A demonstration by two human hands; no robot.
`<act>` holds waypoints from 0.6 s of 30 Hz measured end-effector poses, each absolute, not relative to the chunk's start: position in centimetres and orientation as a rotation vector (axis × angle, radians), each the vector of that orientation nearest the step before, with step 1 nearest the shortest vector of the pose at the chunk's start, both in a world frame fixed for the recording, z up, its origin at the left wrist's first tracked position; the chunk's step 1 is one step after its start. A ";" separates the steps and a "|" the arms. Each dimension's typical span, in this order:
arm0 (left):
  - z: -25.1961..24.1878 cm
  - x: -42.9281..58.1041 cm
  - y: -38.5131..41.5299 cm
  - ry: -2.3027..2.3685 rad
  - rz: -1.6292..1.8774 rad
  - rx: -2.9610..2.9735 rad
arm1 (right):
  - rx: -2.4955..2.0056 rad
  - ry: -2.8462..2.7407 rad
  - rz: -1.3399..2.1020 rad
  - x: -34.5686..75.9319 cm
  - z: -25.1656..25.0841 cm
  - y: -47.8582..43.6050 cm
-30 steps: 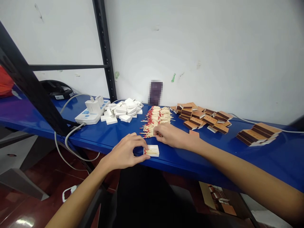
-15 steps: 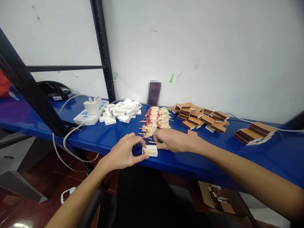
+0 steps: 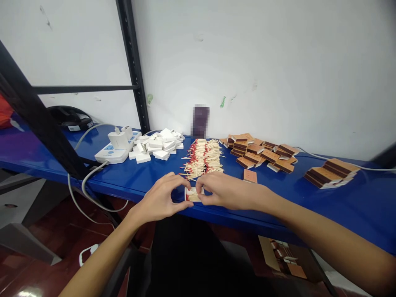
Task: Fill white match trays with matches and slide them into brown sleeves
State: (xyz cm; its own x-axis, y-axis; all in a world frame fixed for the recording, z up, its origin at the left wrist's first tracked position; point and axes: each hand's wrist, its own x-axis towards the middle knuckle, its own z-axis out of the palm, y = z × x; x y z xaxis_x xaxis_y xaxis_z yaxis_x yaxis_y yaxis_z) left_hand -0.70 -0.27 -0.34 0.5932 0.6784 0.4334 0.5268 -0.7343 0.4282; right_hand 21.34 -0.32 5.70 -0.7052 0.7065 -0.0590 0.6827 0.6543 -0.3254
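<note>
A small white matchbox tray (image 3: pixel 187 199) lies near the front edge of the blue shelf, with red-tipped matches (image 3: pixel 194 198) in it. My left hand (image 3: pixel 165 196) grips the tray's left end, thumb at the near side and index finger at the far side. Over the right end of the tray, my right hand (image 3: pixel 221 189) has thumb and index finger closed on matches, partly hidden by the fingers. Just beyond both hands spreads a large heap of loose matches (image 3: pixel 201 159), their heads mostly to the left.
White trays (image 3: pixel 161 144) are piled at the back left beside a power strip (image 3: pixel 113 153). Orange-brown matchbox sleeves (image 3: pixel 255 154) lie heaped at the right, with one single sleeve (image 3: pixel 250 176) nearer. Stacked matchboxes (image 3: pixel 332 173) stand farther right. Below is an open carton (image 3: pixel 267 255).
My right hand has moved from the near edge of the match heap toward me and left, over the tray. More matches now show in the tray. My left hand stays in place.
</note>
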 end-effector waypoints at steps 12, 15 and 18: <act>-0.4 -0.6 -0.1 0.944 0.969 2.603 | -1.070 -2.785 0.202 21.2 3.3 -0.9; -0.5 -0.6 -0.2 0.977 0.944 2.581 | -1.031 -2.774 0.225 21.1 3.3 -0.9; -0.5 -0.7 -0.2 1.024 0.906 2.560 | -1.030 -2.686 0.249 21.4 3.9 -0.8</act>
State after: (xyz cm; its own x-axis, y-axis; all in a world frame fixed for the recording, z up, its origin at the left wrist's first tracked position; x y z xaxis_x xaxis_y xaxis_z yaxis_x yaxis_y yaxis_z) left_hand -0.70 -0.22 -0.55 0.5626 0.6873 0.4595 0.5394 -0.7263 0.4260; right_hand 21.43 -0.82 3.90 -0.7175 0.6745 0.1737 0.6311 0.7351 -0.2476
